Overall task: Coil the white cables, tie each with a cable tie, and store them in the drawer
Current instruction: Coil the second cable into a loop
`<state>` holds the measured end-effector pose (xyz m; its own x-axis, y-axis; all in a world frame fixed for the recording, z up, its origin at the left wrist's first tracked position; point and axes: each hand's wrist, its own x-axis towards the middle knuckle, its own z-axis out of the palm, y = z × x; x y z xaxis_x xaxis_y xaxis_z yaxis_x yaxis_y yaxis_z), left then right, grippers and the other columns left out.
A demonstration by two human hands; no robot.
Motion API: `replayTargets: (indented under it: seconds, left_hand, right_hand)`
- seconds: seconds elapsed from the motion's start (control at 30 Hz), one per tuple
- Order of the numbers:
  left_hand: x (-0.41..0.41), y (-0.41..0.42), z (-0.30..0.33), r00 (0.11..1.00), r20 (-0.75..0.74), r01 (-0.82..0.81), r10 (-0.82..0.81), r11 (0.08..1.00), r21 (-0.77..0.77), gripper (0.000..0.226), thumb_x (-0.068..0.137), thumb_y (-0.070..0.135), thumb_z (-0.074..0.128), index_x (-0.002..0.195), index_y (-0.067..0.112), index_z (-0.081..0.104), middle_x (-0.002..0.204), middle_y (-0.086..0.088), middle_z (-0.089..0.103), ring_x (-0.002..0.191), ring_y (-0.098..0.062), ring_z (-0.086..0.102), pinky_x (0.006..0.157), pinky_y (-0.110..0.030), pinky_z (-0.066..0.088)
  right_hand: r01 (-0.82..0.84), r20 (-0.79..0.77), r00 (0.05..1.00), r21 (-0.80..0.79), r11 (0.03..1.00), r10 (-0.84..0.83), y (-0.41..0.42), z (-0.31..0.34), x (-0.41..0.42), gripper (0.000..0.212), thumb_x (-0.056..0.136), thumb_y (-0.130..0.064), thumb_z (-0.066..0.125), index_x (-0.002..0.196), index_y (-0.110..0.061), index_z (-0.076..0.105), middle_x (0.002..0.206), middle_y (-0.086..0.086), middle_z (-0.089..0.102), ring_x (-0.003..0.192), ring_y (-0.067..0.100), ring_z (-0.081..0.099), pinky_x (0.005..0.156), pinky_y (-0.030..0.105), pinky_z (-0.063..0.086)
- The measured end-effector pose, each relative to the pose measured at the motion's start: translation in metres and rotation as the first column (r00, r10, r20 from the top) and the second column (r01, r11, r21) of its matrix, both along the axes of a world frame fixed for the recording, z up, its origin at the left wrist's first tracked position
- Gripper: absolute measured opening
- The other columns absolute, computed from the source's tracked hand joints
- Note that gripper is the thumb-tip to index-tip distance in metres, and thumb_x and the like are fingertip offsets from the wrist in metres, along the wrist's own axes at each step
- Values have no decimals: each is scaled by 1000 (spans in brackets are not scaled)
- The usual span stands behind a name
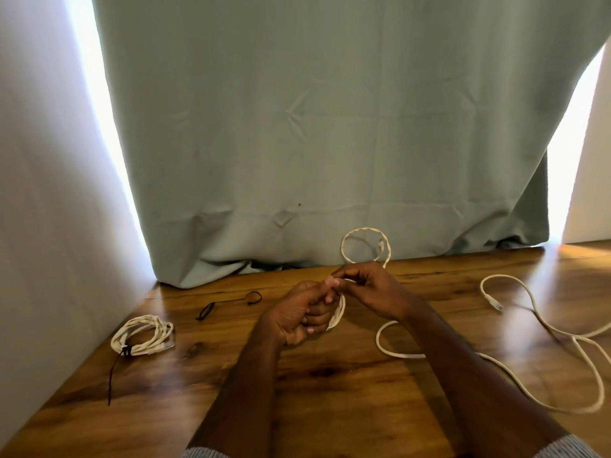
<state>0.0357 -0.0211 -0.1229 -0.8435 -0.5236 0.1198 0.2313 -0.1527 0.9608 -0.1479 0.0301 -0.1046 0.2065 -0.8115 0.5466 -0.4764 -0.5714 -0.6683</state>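
At twelve o'clock on the wooden table (330,391), both hands (334,305) clamp the half-wound white cable coil (365,242), whose loops could spring loose if either grip slackens.

Wood table (330,408) w/ grey-green curtain (297,127) hanging behind its far edge, white wall (39,160) at left.

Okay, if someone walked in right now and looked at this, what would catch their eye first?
Probably the two hands at the middle of the wooden table: the left hand and right hand both grip a white cable whose loop stands up above them. Next, the finished coil at the left, tied with a dark cable tie, and the loose cable sprawled at the right.
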Motion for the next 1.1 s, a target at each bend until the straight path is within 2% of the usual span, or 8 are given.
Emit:
replayTargets:
  seconds: [0.07,0.13,0.23,0.3,0.43,0.6,0.9,1.1]
  left_hand:
    - [-3,2,-3,998,4,-57,58,995,-82,30,84,33,77,79,10,58,48,5,30,35,-5,24,40,-23,19]
    - [-5,3,-2,997,20,-76,78,993,-91,25,87,30,71,80,9,59,48,4,30,36,-5,26,40,-22,24]
    - [-6,5,3,999,24,-42,42,999,-25,36,96,39,53,73,12,56,46,6,26,35,-6,21,41,-23,19]
    - [-7,7,7,998,-62,22,-18,997,69,42,99,41,42,70,13,56,43,7,27,36,-8,15,40,-23,16]
    - [-5,4,14,935,-352,59,35,966,251,45,101,41,36,73,12,56,41,8,32,34,-7,19,37,-21,18]
    - [0,-1,13,926,-361,-18,106,971,240,46,101,43,39,76,9,58,42,8,29,32,-4,26,35,-20,21]
    - [7,-10,6,903,-319,-183,288,929,321,46,97,48,43,74,10,56,42,7,27,32,-4,24,40,-21,15]
    - [4,-15,6,854,-339,-264,394,890,371,47,99,47,42,75,9,56,41,7,26,31,-3,23,35,-20,18]
  right_hand:
    - [52,13,999,-14,999,-52,-2,-4,-3,16,98,-19,62,103,-17,77,96,-4,76,93,14,72,85,36,56]
    - [74,33,997,-6,997,-74,-2,-7,-5,16,98,-19,61,103,-20,77,96,-4,76,93,15,72,85,38,57]
    - [25,102,994,41,999,-29,-1,-8,-5,20,99,-21,58,100,-15,77,93,2,77,92,22,72,85,38,57]
    - [31,143,989,45,999,-38,-2,-8,-7,23,101,-23,55,92,-17,76,82,1,74,80,22,69,76,39,54]
    - [265,56,963,-53,963,-262,-4,-16,-16,21,100,-24,58,85,-24,72,65,-7,62,63,13,57,65,35,46]
    - [431,56,899,-279,858,-433,-1,-9,-17,24,98,-39,56,97,-21,72,76,-7,68,68,10,62,60,29,50]
    - [551,-306,628,-474,687,-715,-7,-5,-9,41,103,-51,35,107,-24,66,77,-3,68,62,9,57,53,26,48]
    - [543,-452,566,-425,724,-690,-4,-2,2,41,103,-53,36,111,-27,67,89,2,73,77,20,66,59,27,42]
